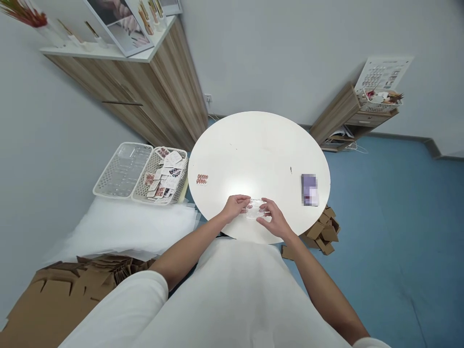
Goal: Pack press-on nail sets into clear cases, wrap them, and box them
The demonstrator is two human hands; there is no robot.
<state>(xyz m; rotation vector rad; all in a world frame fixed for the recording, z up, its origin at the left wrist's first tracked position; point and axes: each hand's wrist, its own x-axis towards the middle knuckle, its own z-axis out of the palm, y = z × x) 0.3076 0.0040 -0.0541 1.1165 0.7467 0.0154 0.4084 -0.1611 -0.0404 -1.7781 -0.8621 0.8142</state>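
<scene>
A small clear plastic case is held between my two hands, low over the near part of the round white table. My left hand grips its left side, fingers pinched together at the edge. Around its right side curve the fingers and thumb of my right hand. What lies inside the case is too small to make out. A card with red nail-shaped pieces rests near the table's left edge.
Left of the table stand a white basket of cards and a tray of clear cases. A blurred purple item lies at the table's right. Flattened cardboard is at the lower left, and cardboard pieces are on the floor.
</scene>
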